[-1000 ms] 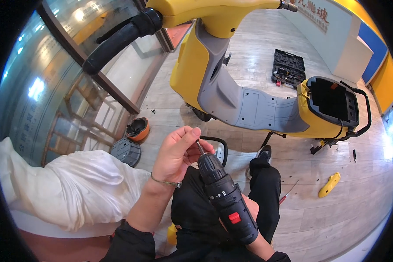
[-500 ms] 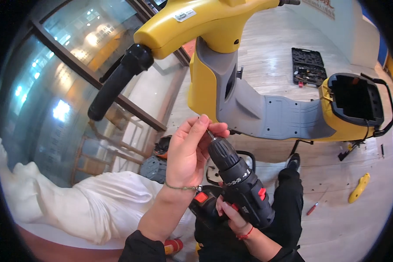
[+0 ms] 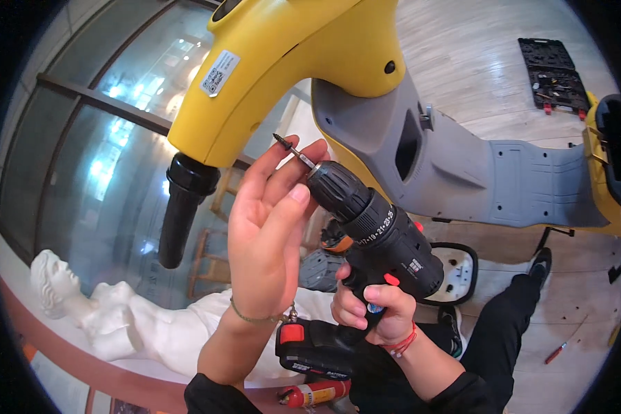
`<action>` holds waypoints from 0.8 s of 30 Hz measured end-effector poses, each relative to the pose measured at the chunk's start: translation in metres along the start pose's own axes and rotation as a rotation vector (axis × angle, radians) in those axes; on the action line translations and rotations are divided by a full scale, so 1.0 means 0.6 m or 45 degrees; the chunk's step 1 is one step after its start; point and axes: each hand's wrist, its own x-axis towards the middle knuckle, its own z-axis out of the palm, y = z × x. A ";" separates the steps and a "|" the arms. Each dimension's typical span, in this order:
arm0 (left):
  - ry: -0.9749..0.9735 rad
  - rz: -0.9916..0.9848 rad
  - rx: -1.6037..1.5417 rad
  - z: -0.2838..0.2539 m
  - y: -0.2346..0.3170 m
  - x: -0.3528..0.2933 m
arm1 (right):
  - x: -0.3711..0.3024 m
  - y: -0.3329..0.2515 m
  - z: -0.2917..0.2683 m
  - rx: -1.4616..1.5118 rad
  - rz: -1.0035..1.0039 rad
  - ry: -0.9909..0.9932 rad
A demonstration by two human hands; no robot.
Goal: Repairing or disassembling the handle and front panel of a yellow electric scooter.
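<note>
Black cordless drill (image 3: 383, 228) in the right hand (image 3: 383, 314), whose grip is wrapped round the handle, a person sits before a yellow-and-grey scooter (image 3: 455, 155). At the tip of the bit (image 3: 303, 159), a dark screw (image 3: 281, 142) points up and to the left. The left hand (image 3: 265, 234) is half open, fingers behind the bit, thumb near the chuck (image 3: 338, 192); whether it touches either, I cannot tell. Beyond, an opened tool case (image 3: 553, 74) and a red-handled screwdriver (image 3: 555, 354) lie on the floor (image 3: 455, 69); a white statue (image 3: 159, 324) is at left.
</note>
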 end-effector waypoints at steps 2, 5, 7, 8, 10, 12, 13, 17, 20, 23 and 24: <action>0.045 0.059 -0.003 0.000 -0.011 0.004 | 0.010 -0.004 -0.004 0.033 0.020 -0.008; 0.098 0.086 0.037 0.000 -0.013 0.010 | 0.026 -0.002 -0.008 0.110 0.068 -0.015; 0.123 0.102 0.053 -0.004 -0.011 0.011 | 0.036 -0.003 -0.009 0.084 0.095 -0.033; 0.098 0.113 0.049 -0.006 -0.011 0.012 | 0.040 -0.004 -0.011 0.047 0.111 -0.045; 0.070 0.124 0.042 -0.008 -0.010 0.013 | 0.046 -0.005 -0.019 0.065 0.106 -0.082; 0.048 0.166 0.035 -0.006 -0.010 0.010 | 0.051 -0.007 -0.025 0.240 0.150 -0.107; 0.046 0.163 0.031 -0.005 -0.009 0.010 | 0.054 -0.008 -0.026 0.254 0.159 -0.124; 0.058 0.202 0.126 -0.003 -0.009 0.010 | 0.061 -0.021 -0.031 0.244 0.195 -0.145; 0.092 0.210 0.118 0.000 -0.012 0.009 | 0.066 -0.027 -0.033 0.280 0.212 -0.176; 0.111 0.214 0.094 -0.005 -0.008 0.004 | 0.074 -0.033 -0.034 0.234 0.218 -0.209; 0.107 0.214 0.068 -0.008 -0.005 0.002 | 0.078 -0.033 -0.033 0.239 0.219 -0.212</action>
